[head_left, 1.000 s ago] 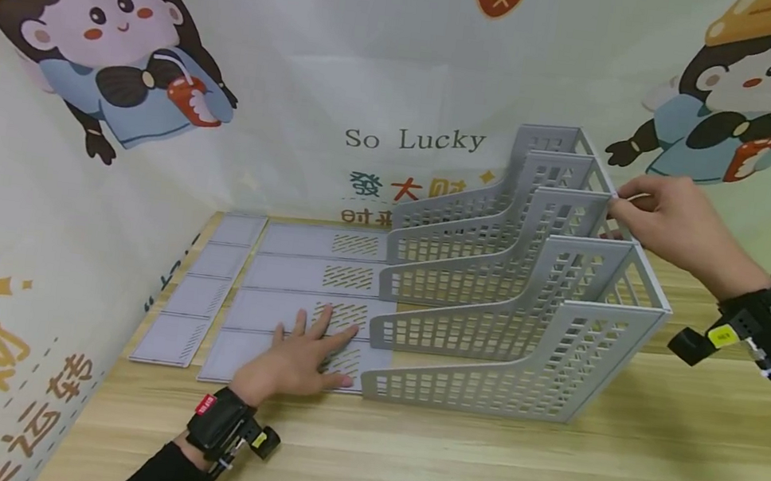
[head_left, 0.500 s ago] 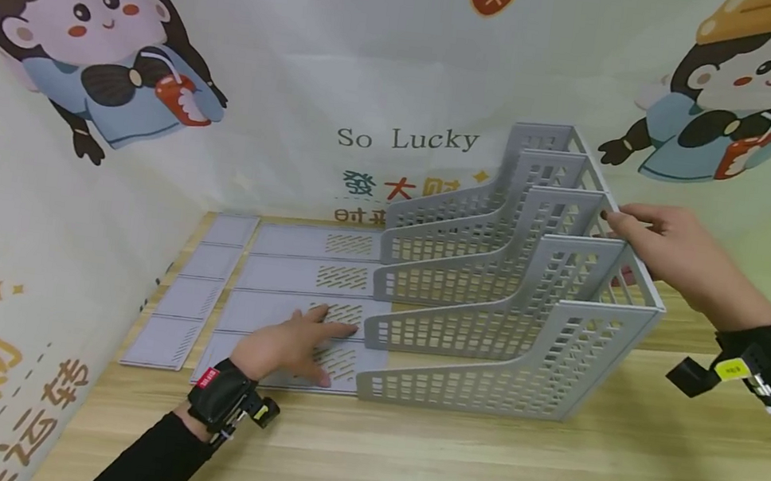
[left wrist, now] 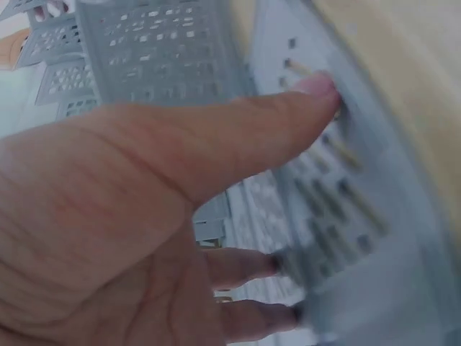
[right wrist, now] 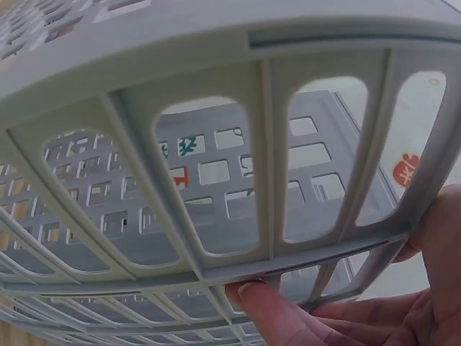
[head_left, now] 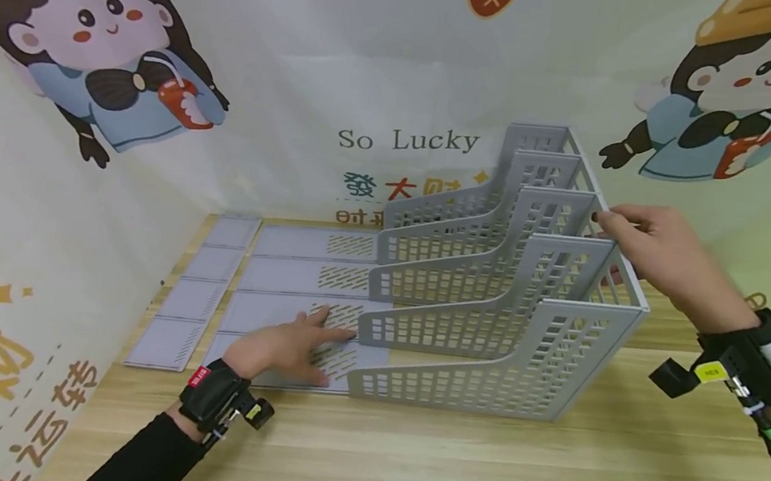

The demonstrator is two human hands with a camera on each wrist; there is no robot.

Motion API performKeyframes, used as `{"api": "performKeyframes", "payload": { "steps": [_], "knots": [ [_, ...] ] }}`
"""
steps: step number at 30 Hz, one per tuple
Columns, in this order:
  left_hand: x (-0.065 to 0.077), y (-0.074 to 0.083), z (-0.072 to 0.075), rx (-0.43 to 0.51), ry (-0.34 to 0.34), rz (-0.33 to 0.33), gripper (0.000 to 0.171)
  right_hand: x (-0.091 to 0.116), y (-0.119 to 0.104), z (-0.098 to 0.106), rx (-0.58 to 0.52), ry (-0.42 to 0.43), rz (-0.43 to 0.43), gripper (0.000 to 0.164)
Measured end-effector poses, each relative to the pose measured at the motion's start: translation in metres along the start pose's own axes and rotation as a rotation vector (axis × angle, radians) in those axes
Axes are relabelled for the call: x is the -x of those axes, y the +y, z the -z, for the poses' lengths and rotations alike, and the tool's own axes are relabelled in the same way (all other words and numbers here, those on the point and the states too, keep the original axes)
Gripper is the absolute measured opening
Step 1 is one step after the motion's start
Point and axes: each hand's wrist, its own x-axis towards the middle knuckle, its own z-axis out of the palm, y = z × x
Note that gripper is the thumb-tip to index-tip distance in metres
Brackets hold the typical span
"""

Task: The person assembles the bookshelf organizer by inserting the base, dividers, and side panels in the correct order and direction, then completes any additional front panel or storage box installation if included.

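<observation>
A grey plastic file holder (head_left: 441, 376) with several perforated dividers stands upright on the table, its low front end to the left. My right hand (head_left: 665, 255) grips the slatted back of it, thumb over the rim; in the right wrist view the fingers (right wrist: 270, 313) lie against the back rail. Flat grey slotted panels (head_left: 280, 272) extend from under the low end. My left hand (head_left: 281, 348) rests palm down with spread fingers on the nearest panels, fingertips close to the holder. In the left wrist view the thumb (left wrist: 252, 130) lies straight across a slotted panel.
A row of smaller flat grey panels (head_left: 179, 299) lies farther left on the wooden table (head_left: 436, 471). A printed cloth (head_left: 287, 100) with cartoon figures hangs behind the table and along the left side.
The file holder has slid slightly left over the flat panels. My right hand has shifted its hold lower along the back. My left fingers are less spread than before.
</observation>
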Motion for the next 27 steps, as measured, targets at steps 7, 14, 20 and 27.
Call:
{"api": "performKeyframes", "payload": {
  "steps": [7, 14, 20, 27],
  "knots": [
    [-0.033, -0.015, 0.047, 0.004, 0.137, -0.069, 0.042, 0.005, 0.004, -0.003, -0.051, 0.028, -0.028, 0.058],
    [-0.097, -0.013, 0.082, 0.064, 0.502, 0.008, 0.033, 0.004, 0.007, -0.006, -0.078, 0.067, -0.036, 0.059],
    [-0.149, -0.023, 0.083, 0.008, 0.72, 0.051, 0.03, 0.003, 0.013, -0.008, -0.135, 0.072, -0.015, 0.058],
    [-0.186, -0.04, 0.072, -0.06, 0.822, 0.092, 0.037, 0.005, 0.015, -0.009, -0.167, 0.058, -0.027, 0.059]
  ]
}}
